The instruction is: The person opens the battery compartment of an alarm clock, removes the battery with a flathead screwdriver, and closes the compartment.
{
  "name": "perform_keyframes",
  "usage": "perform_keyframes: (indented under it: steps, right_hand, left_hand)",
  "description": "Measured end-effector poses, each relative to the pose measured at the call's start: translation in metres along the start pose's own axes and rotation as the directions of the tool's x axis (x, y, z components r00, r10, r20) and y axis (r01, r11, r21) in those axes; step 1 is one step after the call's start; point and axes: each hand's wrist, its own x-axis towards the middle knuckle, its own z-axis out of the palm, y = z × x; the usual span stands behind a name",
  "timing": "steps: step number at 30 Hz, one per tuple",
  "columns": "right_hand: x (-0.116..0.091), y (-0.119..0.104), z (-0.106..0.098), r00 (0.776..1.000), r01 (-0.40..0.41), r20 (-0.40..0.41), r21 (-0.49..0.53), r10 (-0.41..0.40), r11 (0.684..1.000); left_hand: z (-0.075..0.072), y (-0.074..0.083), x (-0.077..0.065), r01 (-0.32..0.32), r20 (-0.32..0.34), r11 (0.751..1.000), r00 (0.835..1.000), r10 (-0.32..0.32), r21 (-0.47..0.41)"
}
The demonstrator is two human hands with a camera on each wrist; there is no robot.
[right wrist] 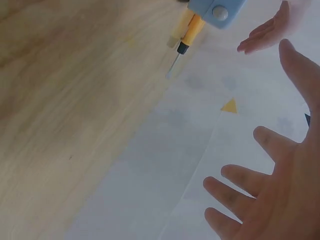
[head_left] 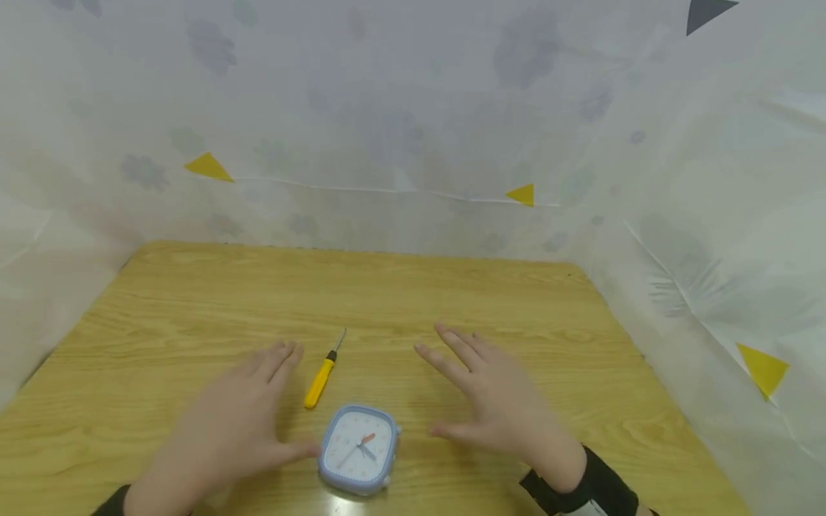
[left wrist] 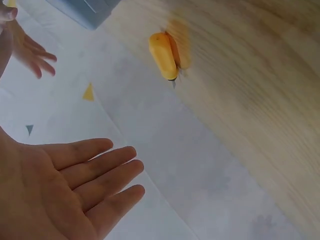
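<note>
A light-blue square alarm clock (head_left: 358, 450) with a white dial lies face up near the front of the table. Behind it, slightly to the left, is a screwdriver (head_left: 320, 380) with a yellow handle, its metal tip pointing away. My left hand (head_left: 235, 419) is held out left of both, fingers straight, the thumb tip overlapping the clock's left edge in the head view. To the right of the clock, my right hand (head_left: 490, 394) has its fingers spread and grips nothing. Both palms show bare in the wrist views. The clock (right wrist: 216, 10) is partly cut off in the right wrist view.
The wooden table (head_left: 387, 301) reaches back to a pale flowered sheet (head_left: 387, 107) that hangs behind and along the sides. Yellow triangles (head_left: 209, 167) mark the sheet. A black band (head_left: 600, 480) wraps the right wrist.
</note>
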Motion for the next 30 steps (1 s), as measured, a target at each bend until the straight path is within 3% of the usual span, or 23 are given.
perform_keyframes:
  steps: [10, 20, 30]
  right_hand:
    - [0.008, -0.024, 0.019, 0.994, 0.058, 0.094, 0.037, -0.062, 0.998]
    - [0.006, -0.037, 0.036, 0.978, 0.154, 0.123, 0.101, -0.166, 0.983]
    - [0.003, -0.043, 0.043, 0.955, 0.224, 0.152, 0.193, -0.255, 0.955]
  left_hand:
    - [0.009, 0.019, 0.003, 0.073, 0.153, 0.994, 0.986, -0.059, -0.085]
    - [0.021, 0.026, -0.002, 0.013, 0.155, 0.990, 0.988, 0.008, -0.138]
    - [0.030, 0.027, -0.004, -0.047, 0.236, 0.964, 0.965, 0.112, -0.263]
